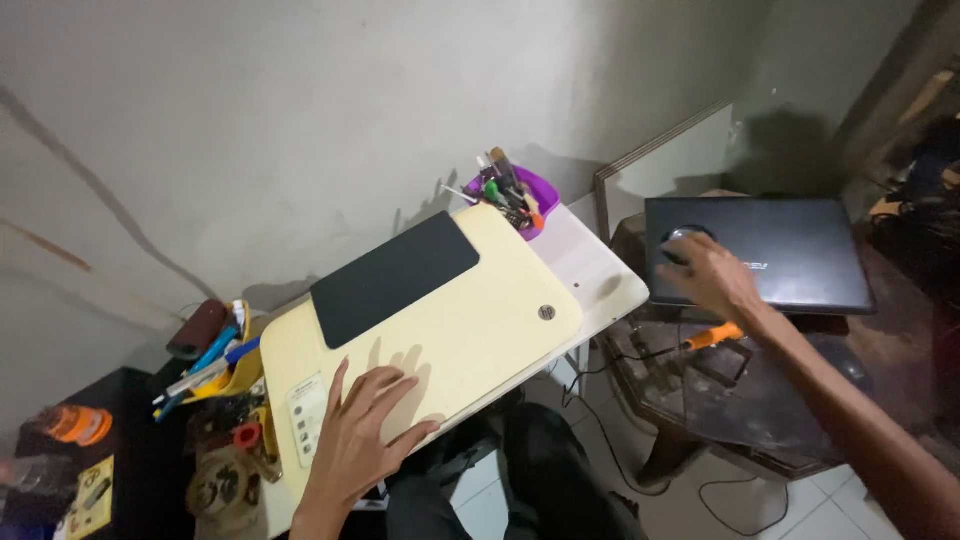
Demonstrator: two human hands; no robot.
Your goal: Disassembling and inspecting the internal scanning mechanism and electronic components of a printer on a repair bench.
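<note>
On cream laptop (440, 310) edge: left hand (365, 440) flat (right hand (705, 275) on dark laptop (790, 260)).

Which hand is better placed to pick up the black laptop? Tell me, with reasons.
Right. The right hand already rests on the closed black laptop on the side table. The left hand lies flat on the cream laptop, far from it.

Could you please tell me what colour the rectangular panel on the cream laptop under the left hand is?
Matte black, on the cream laptop's upturned underside; the rectangular panel shows best in the head view.
</note>
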